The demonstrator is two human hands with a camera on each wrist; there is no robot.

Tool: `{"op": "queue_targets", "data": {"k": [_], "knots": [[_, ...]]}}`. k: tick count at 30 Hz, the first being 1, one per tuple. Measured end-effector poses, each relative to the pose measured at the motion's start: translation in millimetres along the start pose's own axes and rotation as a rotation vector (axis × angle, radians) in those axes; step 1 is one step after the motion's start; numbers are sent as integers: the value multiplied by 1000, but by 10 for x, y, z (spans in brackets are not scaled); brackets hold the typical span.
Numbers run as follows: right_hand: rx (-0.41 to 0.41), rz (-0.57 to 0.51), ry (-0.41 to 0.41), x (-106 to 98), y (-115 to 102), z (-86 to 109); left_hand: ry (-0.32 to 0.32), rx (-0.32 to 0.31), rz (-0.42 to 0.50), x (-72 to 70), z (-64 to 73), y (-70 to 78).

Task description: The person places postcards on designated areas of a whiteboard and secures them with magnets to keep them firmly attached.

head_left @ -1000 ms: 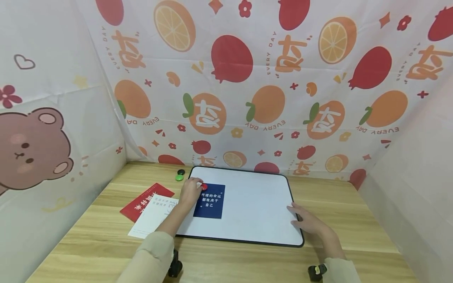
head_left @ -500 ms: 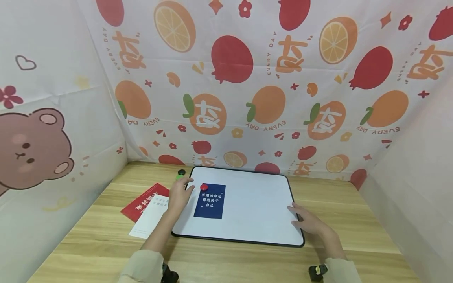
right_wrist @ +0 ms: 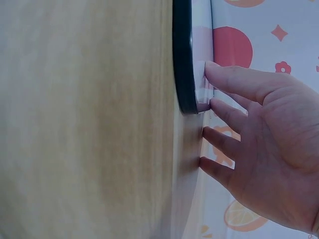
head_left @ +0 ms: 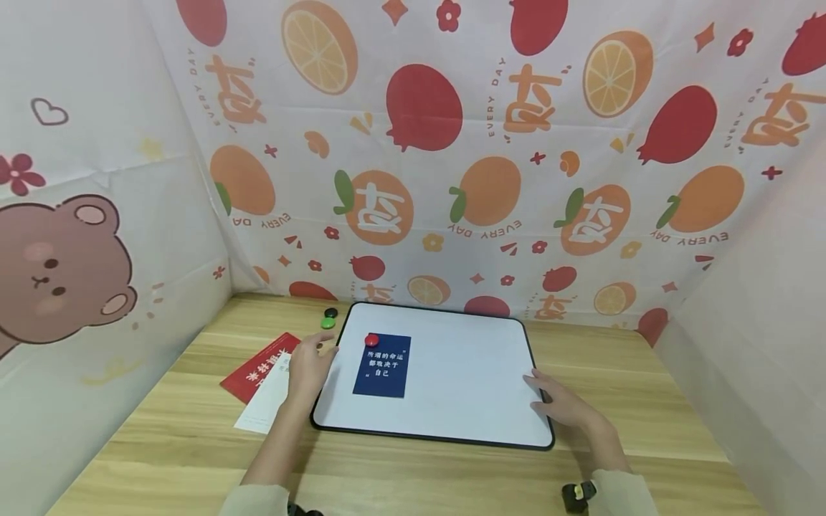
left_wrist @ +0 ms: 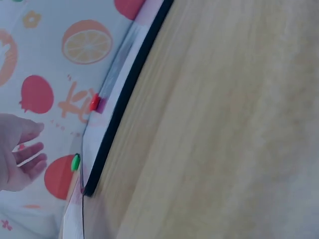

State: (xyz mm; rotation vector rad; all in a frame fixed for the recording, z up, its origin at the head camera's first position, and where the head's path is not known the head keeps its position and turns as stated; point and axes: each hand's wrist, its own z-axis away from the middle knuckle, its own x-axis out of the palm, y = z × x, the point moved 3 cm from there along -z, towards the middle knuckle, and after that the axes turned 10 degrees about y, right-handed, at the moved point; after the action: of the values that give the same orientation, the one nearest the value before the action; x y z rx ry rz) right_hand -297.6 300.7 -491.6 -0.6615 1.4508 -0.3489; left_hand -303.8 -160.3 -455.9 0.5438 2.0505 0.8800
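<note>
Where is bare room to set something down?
Free: the whiteboard right of the blue card; the wooden table before the board and right of the right hand. Crowded: left of the board, with the left hand, red card, white card, green magnet and black magnet.

A fabric backdrop (head_left: 429, 163) printed with oranges (head_left: 492, 191) and pomegranates (head_left: 424, 107) hangs behind a wood-grain surface (head_left: 419, 476), with a cartoon bear (head_left: 71, 269) at left.
</note>
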Motion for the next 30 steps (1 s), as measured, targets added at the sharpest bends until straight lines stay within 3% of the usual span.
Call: {"op": "queue_targets", "data": {"k": [11, 24, 30], "knots": [[9, 3, -3, 8, 6, -8, 4, -77, -133, -284, 154, -143], [-10, 2, -5, 13, 26, -15, -128, -281, -445, -563, 291, -414], [-10, 5, -13, 19, 25, -8, -163, -289, -477, -584, 329, -453]]}}
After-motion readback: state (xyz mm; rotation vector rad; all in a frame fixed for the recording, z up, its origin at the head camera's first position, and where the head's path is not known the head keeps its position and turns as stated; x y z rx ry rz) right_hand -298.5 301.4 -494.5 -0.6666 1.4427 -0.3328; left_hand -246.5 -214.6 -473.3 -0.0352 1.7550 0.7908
